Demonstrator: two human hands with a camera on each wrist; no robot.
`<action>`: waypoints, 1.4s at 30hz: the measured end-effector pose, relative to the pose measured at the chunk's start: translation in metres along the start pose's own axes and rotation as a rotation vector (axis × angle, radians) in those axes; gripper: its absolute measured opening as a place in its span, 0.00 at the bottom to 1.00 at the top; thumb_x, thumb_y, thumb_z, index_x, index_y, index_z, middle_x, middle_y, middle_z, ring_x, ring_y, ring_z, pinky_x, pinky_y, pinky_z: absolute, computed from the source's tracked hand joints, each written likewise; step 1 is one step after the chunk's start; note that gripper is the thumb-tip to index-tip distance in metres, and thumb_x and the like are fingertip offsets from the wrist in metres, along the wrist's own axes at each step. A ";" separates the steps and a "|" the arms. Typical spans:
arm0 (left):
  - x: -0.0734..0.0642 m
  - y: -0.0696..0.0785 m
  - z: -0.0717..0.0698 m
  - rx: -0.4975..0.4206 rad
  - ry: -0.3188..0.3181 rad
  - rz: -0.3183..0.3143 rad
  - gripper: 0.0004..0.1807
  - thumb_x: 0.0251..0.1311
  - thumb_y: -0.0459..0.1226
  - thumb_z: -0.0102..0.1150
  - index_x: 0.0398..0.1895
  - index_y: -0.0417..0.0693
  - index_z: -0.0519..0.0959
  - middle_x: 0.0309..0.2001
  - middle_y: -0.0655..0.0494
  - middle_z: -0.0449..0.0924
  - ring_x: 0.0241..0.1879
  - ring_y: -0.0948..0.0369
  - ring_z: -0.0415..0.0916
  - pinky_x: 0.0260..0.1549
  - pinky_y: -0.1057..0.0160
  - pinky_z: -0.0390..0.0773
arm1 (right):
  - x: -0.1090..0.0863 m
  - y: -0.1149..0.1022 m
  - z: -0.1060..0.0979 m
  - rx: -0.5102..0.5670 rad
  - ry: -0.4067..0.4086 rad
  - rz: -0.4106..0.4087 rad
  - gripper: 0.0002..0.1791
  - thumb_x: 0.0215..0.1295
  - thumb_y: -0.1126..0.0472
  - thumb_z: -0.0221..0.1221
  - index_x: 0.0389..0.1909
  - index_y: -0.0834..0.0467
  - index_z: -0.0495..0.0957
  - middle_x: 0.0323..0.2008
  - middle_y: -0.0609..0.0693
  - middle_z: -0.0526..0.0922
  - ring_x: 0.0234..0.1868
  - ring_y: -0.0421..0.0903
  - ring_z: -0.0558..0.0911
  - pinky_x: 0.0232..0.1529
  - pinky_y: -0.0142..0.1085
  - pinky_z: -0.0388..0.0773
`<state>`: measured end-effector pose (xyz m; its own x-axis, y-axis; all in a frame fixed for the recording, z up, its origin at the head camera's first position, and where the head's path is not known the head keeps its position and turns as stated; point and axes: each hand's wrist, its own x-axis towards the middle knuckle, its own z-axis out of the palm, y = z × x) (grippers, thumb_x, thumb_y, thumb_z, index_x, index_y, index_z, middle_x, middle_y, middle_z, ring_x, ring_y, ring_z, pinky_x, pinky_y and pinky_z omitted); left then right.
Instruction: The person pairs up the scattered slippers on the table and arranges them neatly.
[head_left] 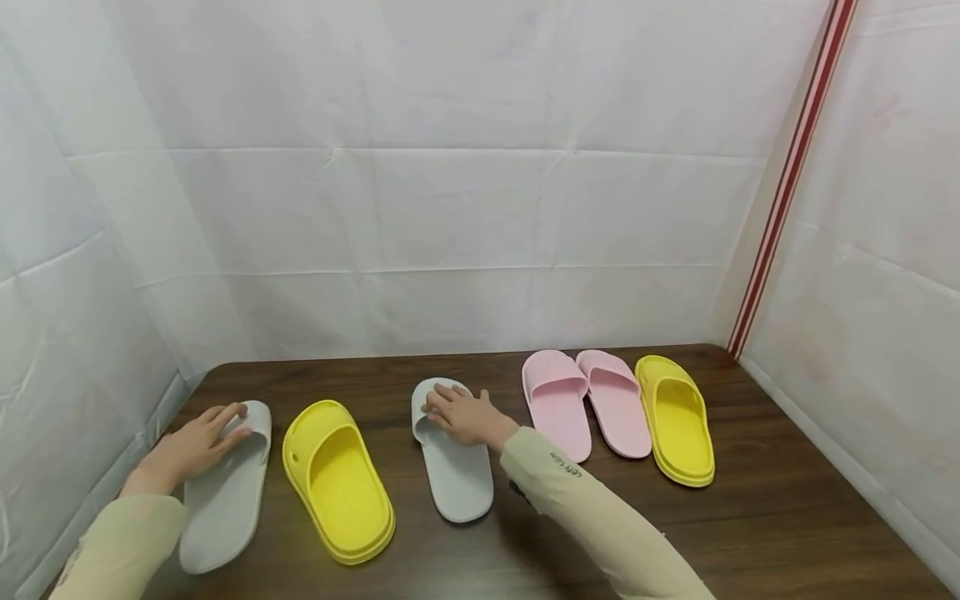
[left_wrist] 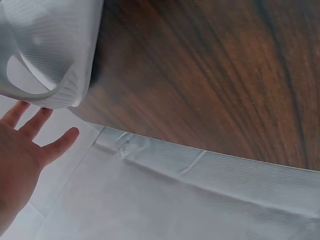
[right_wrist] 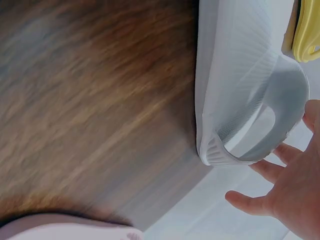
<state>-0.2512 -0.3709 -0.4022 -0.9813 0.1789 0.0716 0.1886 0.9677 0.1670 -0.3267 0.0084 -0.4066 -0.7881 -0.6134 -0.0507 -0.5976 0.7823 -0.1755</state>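
Note:
Two white-grey slippers lie toe-away on the dark wooden table. At the left, my left hand (head_left: 183, 446) reaches over one slipper (head_left: 225, 517), its fingers at the strap. The left wrist view shows these fingers (left_wrist: 35, 124) spread and fairly straight, the tips partly hidden by the strap. My right hand (head_left: 467, 418) rests on the strap of the other slipper (head_left: 459, 475), near the middle. In the right wrist view the fingertips meet the strap (right_wrist: 292, 100), while one finger (right_wrist: 247, 204) sticks out clear of it. Between the two grey slippers lies a yellow slipper (head_left: 348, 492).
Right of my right hand lie two pink slippers (head_left: 562, 417) (head_left: 618, 412) side by side, slightly angled. Another yellow slipper (head_left: 681, 425) lies against them. White cloth (head_left: 450, 208) surrounds the table (head_left: 757, 508) at the back and sides.

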 end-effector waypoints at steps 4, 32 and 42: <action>-0.004 0.000 0.001 -0.013 0.024 0.015 0.24 0.62 0.54 0.41 0.51 0.46 0.62 0.52 0.32 0.64 0.41 0.33 0.71 0.26 0.41 0.71 | -0.002 0.007 -0.002 0.005 -0.008 0.019 0.14 0.69 0.47 0.35 0.50 0.43 0.65 0.68 0.47 0.55 0.67 0.56 0.56 0.56 0.65 0.52; 0.026 0.037 -0.056 -0.073 0.151 0.132 0.25 0.63 0.49 0.43 0.56 0.42 0.63 0.52 0.31 0.67 0.50 0.35 0.66 0.44 0.39 0.66 | -0.011 0.049 -0.007 -0.011 0.061 0.021 0.12 0.67 0.48 0.41 0.46 0.47 0.66 0.62 0.47 0.65 0.63 0.48 0.64 0.51 0.53 0.61; 0.060 0.102 -0.062 -0.037 0.178 0.205 0.26 0.62 0.52 0.44 0.58 0.47 0.64 0.53 0.35 0.69 0.51 0.39 0.69 0.45 0.41 0.68 | -0.017 0.060 -0.008 -0.007 0.074 -0.005 0.11 0.67 0.49 0.43 0.45 0.48 0.67 0.58 0.48 0.68 0.61 0.48 0.66 0.52 0.55 0.62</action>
<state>-0.2882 -0.2728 -0.3203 -0.9008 0.3331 0.2786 0.3868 0.9070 0.1664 -0.3507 0.0664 -0.4080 -0.7934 -0.6082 0.0227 -0.6027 0.7799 -0.1686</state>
